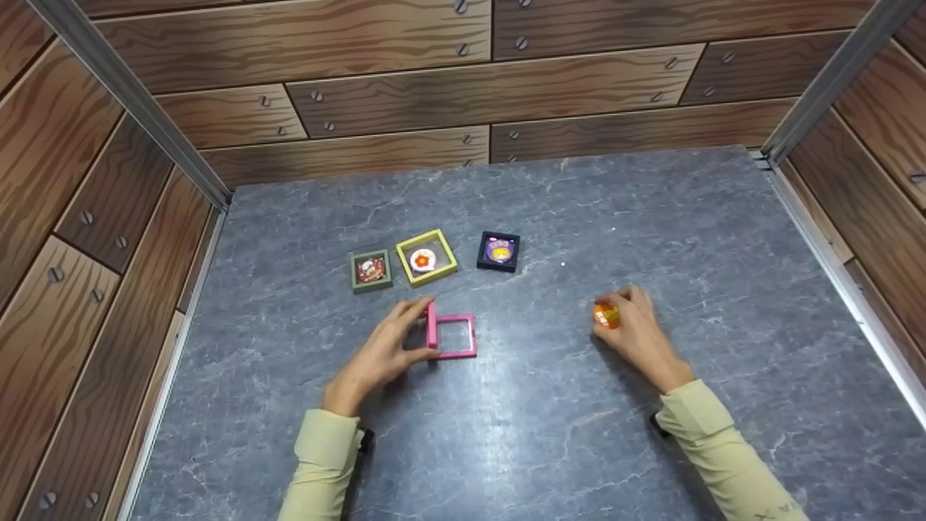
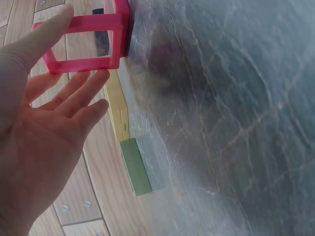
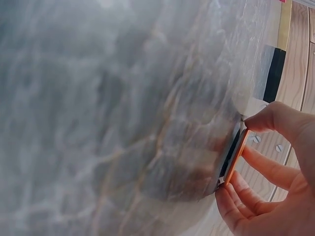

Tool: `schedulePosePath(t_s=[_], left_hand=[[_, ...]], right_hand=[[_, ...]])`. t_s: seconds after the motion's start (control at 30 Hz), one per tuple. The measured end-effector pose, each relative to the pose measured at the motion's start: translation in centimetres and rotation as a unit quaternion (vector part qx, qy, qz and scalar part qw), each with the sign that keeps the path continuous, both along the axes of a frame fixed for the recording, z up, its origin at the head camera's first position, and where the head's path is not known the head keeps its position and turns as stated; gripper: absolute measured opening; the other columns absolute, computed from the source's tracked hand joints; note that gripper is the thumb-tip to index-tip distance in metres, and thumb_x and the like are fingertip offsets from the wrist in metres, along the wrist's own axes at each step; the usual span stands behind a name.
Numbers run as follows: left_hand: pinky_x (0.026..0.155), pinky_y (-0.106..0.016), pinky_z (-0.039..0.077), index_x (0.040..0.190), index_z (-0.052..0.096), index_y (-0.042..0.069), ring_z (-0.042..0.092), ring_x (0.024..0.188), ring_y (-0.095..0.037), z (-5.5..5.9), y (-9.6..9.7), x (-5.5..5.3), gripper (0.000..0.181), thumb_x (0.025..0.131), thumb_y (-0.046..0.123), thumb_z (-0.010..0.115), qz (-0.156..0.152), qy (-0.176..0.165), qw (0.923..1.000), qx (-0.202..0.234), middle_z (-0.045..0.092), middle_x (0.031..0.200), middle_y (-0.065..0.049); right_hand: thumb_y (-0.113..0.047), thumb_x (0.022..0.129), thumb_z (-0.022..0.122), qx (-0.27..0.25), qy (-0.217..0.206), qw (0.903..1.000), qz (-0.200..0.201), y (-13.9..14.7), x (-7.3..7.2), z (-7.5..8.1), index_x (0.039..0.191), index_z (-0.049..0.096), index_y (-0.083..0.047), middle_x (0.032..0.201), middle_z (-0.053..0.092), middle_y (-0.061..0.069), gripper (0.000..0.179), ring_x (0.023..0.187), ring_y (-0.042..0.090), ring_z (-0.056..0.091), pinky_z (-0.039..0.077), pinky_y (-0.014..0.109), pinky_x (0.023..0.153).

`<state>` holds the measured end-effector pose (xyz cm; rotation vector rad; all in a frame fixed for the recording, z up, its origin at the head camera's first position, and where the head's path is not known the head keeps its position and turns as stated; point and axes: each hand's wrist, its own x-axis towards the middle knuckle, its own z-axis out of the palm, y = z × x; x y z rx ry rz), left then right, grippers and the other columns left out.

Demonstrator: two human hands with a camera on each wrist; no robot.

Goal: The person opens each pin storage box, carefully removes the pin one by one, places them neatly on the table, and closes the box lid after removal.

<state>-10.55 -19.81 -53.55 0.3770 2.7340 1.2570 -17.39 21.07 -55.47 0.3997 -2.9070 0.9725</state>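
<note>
My left hand (image 1: 383, 344) grips the raised half of a pink hinged display frame (image 1: 474, 336) between thumb and fingers. That half stands upright, while the other half lies flat on the table with a clear window. Farther right, my right hand (image 1: 636, 336) pinches a round orange badge (image 1: 602, 315) by its rim. In the right wrist view the badge (image 3: 237, 155) shows edge-on, close over the tabletop, its orange face toward the palm and a dark back toward the table.
Behind the left hand lie a green frame (image 1: 354, 273) with a red badge and a yellow frame (image 1: 450, 253) with a flower badge. A black frame (image 1: 499, 268) with a purple badge sits right of them. Wood-patterned walls (image 1: 405, 94) enclose the grey marbled table (image 1: 521, 434).
</note>
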Motion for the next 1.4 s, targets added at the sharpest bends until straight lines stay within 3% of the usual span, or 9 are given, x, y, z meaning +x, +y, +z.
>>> schedulePosePath(t_s=[0.83,1.13,1.23,1.4], left_hand=[[0.125,-0.054,0.043,0.163,0.04,0.014,0.053,0.145,-0.034,0.1,0.2,-0.2,0.089,0.087,0.019,0.087,0.003,-0.021,0.9996,-0.018,0.053,0.154,-0.012],[0.125,-0.058,0.041,0.163,0.041,0.017,0.05,0.148,-0.041,-0.3,0.0,-0.3,0.09,0.087,0.023,0.087,-0.005,-0.007,0.9997,-0.021,0.05,0.161,-0.02],[0.126,-0.057,0.04,0.164,0.04,0.018,0.049,0.15,-0.04,-0.3,0.1,-0.3,0.09,0.087,0.024,0.087,-0.006,-0.005,0.9996,-0.025,0.05,0.162,-0.019],[0.126,-0.056,0.04,0.163,0.043,0.018,0.053,0.146,-0.039,-0.3,0.3,-0.3,0.089,0.086,0.022,0.087,-0.01,0.003,0.9995,-0.03,0.055,0.157,-0.018]], right_hand=[[-0.003,0.083,0.077,-0.013,-0.019,0.9997,-0.002,0.2,0.2,-0.1,0.125,0.07,0.008,0.124,0.053,0.03,0.044,0.119,0.046,0.045,0.044,0.053,0.098],[-0.017,0.097,0.074,-0.02,-0.034,0.9992,-0.009,0.0,0.0,0.4,0.138,0.062,0.005,0.129,0.053,0.032,0.048,0.122,0.046,0.045,0.043,0.06,0.102],[-0.021,0.1,0.072,-0.026,-0.029,0.9992,-0.011,-0.7,-0.1,0.9,0.135,0.065,0.006,0.128,0.054,0.03,0.044,0.122,0.045,0.046,0.044,0.059,0.102],[-0.014,0.097,0.073,-0.038,0.007,0.9992,0.003,-3.0,-0.2,1.3,0.121,0.073,0.005,0.118,0.063,0.027,0.031,0.114,0.044,0.052,0.044,0.056,0.1]])
